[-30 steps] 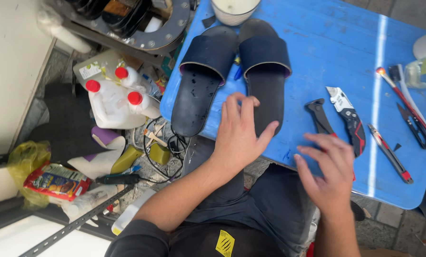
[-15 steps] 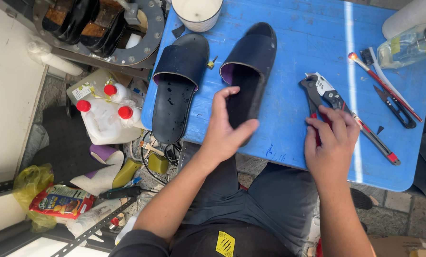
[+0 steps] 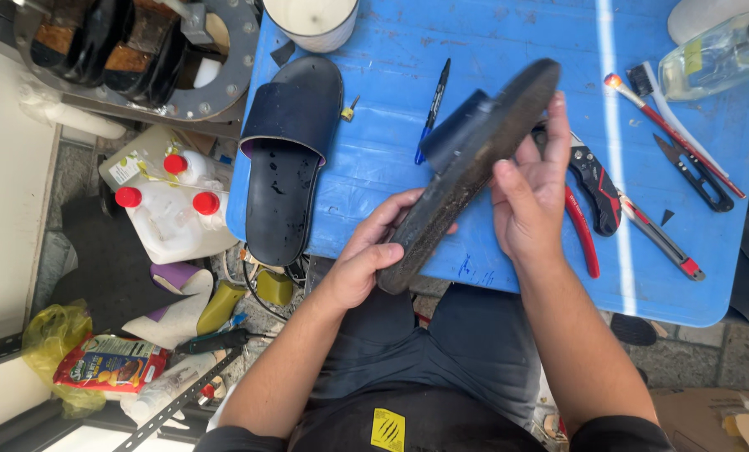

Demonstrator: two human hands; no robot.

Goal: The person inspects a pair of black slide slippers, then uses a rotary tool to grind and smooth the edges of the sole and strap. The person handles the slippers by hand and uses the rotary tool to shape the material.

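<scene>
From the head view, the person is tilting a dark slide sandal [image 3: 475, 167] sole-up over the blue table [image 3: 391, 125]; the left hand [image 3: 366, 259] is clamped on its heel end, the right hand [image 3: 529, 188] is gripping the toe edge. Steadying both ends is probably wise (the sole looks gritty). Its mate [image 3: 286, 159] is lying flat at the table's left edge. On the floor, white jugs with red caps [image 3: 173, 209] are standing beside a red snack packet [image 3: 110, 364].

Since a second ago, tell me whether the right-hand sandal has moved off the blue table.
Yes. The sandal lay flat beside the other sandal on the blue table; now the left hand and right hand hold it raised and tilted, sole showing.
</scene>
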